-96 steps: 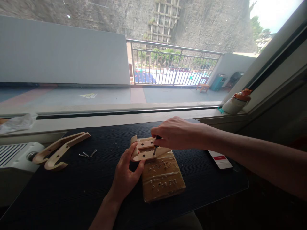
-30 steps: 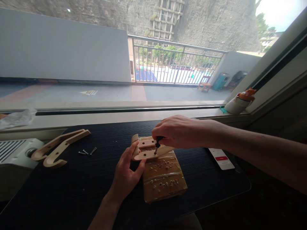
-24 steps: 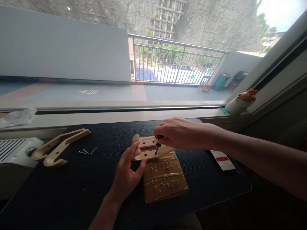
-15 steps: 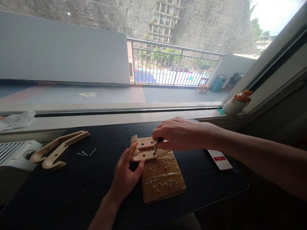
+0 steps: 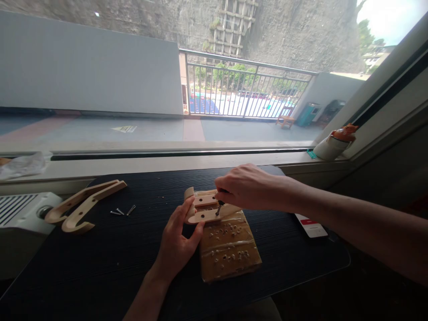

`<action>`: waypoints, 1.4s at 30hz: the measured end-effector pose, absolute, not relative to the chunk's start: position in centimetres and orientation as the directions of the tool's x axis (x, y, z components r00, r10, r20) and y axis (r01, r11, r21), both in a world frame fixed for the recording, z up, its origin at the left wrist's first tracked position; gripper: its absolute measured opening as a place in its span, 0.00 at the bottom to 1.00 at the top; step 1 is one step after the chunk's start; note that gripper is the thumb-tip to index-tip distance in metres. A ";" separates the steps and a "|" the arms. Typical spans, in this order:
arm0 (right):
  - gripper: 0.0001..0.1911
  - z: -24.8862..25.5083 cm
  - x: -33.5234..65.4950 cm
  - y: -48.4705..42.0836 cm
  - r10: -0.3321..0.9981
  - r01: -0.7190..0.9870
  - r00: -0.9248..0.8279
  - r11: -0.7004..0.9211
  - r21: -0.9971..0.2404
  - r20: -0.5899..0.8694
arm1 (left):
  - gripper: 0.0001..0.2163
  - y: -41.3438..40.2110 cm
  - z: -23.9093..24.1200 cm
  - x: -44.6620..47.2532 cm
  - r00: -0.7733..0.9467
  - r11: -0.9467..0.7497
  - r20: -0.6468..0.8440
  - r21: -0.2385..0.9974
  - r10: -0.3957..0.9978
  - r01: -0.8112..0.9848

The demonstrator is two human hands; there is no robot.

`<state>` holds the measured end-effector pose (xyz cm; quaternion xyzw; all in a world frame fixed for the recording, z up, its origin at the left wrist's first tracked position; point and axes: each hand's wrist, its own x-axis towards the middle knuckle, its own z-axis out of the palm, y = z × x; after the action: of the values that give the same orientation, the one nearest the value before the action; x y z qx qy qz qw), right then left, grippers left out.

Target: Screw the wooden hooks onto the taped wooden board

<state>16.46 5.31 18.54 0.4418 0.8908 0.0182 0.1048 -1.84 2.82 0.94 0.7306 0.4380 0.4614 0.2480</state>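
My left hand (image 5: 180, 238) grips the curved end of a pair of pale wooden hooks (image 5: 203, 216), which lie side by side on a tape-wrapped brown block (image 5: 230, 249) full of small holes. In my right hand (image 5: 242, 185) is a screwdriver (image 5: 219, 208) with a dark handle. Its shaft slants down to a hole in the nearer hook; whether a screw sits there is too small to tell. My right fingers are wrapped round the handle and hide most of it.
Two more wooden hooks (image 5: 82, 209) lie at the table's left, beside several loose screws (image 5: 122, 211). A phone (image 5: 312, 227) rests on the dark table (image 5: 284, 263) under my right forearm. A white container with an orange top (image 5: 332, 142) stands on the windowsill (image 5: 160, 168).
The view has shifted slightly, moving everything a little rightward. My right hand has turned a little on the screwdriver; my left hand keeps its grip on the hooks.
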 end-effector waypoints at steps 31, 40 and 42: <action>0.11 20.3 17.6 3.9 0.756 0.761 -0.638 0.648 0.033 -0.147 | 0.27 2.8 0.9 -1.9 0.187 -0.491 0.456 0.769 0.870 0.409; 0.11 18.8 17.9 4.3 0.716 0.731 -0.680 0.680 -0.060 -0.162 | 0.27 2.8 0.9 -1.9 0.180 -0.472 0.441 0.754 0.879 0.457; 0.10 18.7 18.1 4.6 0.713 0.731 -0.679 0.679 -0.069 -0.177 | 0.27 2.8 0.8 -1.8 0.176 -0.462 0.432 0.757 0.885 0.463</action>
<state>18.09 4.56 18.66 0.3949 0.9138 -0.0669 0.0679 -1.83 2.81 0.77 0.7294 0.4619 0.4458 0.2365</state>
